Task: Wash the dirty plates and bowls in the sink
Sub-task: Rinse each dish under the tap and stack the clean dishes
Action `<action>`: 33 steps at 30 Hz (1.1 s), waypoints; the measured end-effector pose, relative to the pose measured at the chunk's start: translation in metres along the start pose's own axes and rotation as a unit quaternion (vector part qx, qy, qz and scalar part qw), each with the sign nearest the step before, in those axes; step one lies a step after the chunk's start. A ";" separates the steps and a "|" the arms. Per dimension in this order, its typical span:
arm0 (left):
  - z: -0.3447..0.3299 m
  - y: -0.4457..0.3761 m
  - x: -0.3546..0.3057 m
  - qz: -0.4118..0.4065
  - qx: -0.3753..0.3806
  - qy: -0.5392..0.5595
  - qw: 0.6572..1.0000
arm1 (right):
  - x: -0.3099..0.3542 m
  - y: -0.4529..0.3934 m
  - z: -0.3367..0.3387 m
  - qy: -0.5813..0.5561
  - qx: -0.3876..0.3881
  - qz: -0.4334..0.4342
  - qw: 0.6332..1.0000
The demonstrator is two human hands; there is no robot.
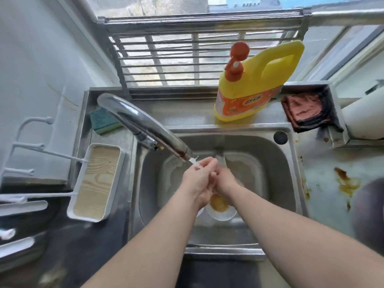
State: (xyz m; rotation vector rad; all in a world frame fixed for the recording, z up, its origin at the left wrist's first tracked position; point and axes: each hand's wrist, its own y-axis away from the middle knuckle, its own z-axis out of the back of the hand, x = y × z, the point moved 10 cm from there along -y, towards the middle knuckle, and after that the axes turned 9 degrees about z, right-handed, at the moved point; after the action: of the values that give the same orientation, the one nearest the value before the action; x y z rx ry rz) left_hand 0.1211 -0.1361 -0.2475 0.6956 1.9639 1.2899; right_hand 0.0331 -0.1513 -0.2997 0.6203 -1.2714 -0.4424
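Both bare hands met under the running water of the curved chrome tap (143,129), over the middle of the stainless steel sink (276,163). The left hand (198,179) lay partly over the right hand (225,180), fingers loosely bent against each other, and neither appeared to hold anything; whether the fingers were interlaced or only pressed together could not be told through the blur. It looked like a rinse of the hands themselves, held close to the spout so the stream fell straight on them. The task's own thing, a white ceramic bowl with an orange-brown greasy residue inside (221,208), sat on the sink floor at the near side, just below the wrists and partly hidden by them, apart from the water. No other plate or bowl could be made out for certain. On the ledge behind the basin stood a tall yellow dish-soap jug with an orange pump top (251,86), within reach, and a green and yellow sponge (104,121) lay behind the tap base to the left, seemingly left there to drain. A reddish-brown folded cloth (305,111) rested in a small steel tray at the right corner. Brown sauce stains (347,181) marked the steel counter to the right. Judging by the dirty bowl, the washing proper had hardly begun.
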 end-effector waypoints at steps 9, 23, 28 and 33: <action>-0.015 -0.003 -0.029 -0.040 -0.005 -0.098 0.994 | -0.017 -0.006 -0.066 0.469 0.106 0.170 0.860; 0.087 -0.024 -0.061 -0.167 -0.135 -0.417 0.883 | -0.033 -0.032 -0.013 0.441 0.092 0.030 0.892; 0.110 -0.032 -0.034 -0.131 -0.133 -0.525 0.831 | -0.041 -0.032 -0.035 0.383 0.112 -0.008 0.917; 0.138 -0.038 -0.022 -0.104 -0.139 -0.546 0.819 | -0.035 -0.030 -0.057 0.415 0.115 0.044 0.901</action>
State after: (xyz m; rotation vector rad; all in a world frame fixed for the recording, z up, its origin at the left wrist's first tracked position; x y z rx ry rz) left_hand 0.2395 -0.0881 -0.3157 0.7861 0.8473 0.7120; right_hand 0.0809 -0.1417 -0.3552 0.8287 -0.5229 0.0725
